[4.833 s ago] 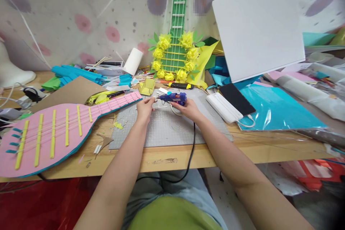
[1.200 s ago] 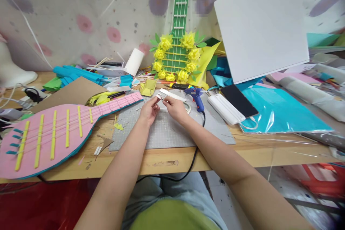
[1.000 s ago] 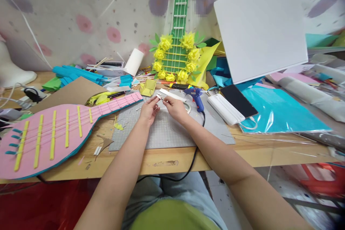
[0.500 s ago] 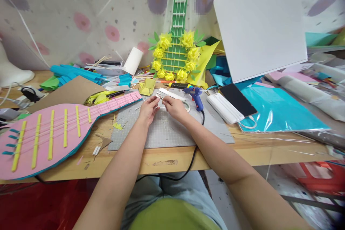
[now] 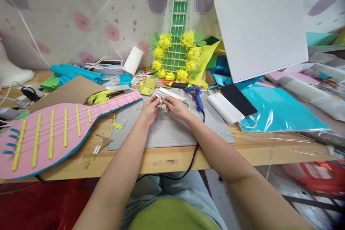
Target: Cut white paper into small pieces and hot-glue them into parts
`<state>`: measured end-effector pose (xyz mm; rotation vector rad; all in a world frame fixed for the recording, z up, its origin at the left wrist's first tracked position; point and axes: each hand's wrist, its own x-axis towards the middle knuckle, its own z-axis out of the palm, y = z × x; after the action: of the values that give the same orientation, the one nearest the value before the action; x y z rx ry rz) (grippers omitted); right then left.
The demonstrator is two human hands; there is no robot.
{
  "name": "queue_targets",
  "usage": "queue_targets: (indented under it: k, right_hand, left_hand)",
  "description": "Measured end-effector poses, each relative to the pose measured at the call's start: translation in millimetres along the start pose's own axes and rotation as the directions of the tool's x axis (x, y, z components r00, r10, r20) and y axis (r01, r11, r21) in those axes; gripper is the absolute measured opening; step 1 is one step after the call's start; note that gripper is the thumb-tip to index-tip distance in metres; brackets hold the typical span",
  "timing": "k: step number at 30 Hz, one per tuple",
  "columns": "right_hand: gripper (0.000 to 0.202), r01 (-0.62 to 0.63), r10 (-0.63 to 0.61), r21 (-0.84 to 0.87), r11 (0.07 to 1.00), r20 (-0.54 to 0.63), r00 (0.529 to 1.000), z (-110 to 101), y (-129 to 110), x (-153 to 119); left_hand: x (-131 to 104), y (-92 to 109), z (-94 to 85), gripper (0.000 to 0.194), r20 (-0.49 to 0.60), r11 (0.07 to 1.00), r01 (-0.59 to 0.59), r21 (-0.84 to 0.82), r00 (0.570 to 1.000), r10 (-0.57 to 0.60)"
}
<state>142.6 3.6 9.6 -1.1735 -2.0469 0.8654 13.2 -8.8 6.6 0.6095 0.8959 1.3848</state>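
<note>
Over the grey cutting mat (image 5: 172, 133), my left hand (image 5: 150, 109) pinches a small pale piece between thumb and fingertips. My right hand (image 5: 174, 107) is closed close beside it, its fingertips at the same small piece, too small to identify. A white strip (image 5: 175, 94) lies just behind both hands. Partly hidden by my right hand is a pale ring-shaped roll (image 5: 188, 105). To the right, a blue glue gun (image 5: 196, 97) lies on the mat with its black cable running toward the table's front edge.
A pink paper guitar (image 5: 58, 133) lies at left. Behind the mat stands a green guitar (image 5: 176, 55) with yellow flowers. A white power strip (image 5: 225, 107), a dark phone-like slab (image 5: 238, 100) and a blue plastic-wrapped sheet (image 5: 280, 109) lie at right. A white board (image 5: 261, 25) leans behind.
The fingertips of both hands have shifted slightly around the small piece, and a reddish spot now shows between them. The objects on the table have not moved.
</note>
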Motion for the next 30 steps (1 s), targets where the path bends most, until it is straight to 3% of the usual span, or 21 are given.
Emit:
queue_targets:
  k: [4,11,22,26,30]
  right_hand:
    - [0.018,0.002,-0.002,0.001,1.000,-0.062,0.998,3.2,1.6,1.4]
    - [0.022,-0.039,0.089,0.425,0.904,-0.099,0.991,13.4,3.5,7.8]
    - [0.016,-0.006,0.095,0.458,0.889,-0.171,0.981,16.5,5.0,6.9]
    - [0.016,-0.045,0.137,0.623,0.781,-0.100,0.985,13.8,2.7,7.5]
    - [0.021,-0.167,0.205,0.769,0.617,0.048,0.978,10.2,3.6,8.5]
  left_hand:
    - [-0.9,0.2,0.7,0.013,-0.026,0.999,0.024,-0.028,0.999,-0.025]
    - [1.3,-3.9,-2.6,0.016,0.028,0.994,0.086,-0.067,0.996,-0.084]
    - [-0.1,-3.3,-2.0,0.023,0.044,0.993,0.088,-0.076,0.995,-0.085]
    - [-1.2,-3.8,-2.0,0.027,0.088,0.999,0.034,-0.022,0.996,-0.032]
    - [-1.0,-5.4,-2.7,0.028,0.134,0.991,-0.102,0.081,0.987,0.091]
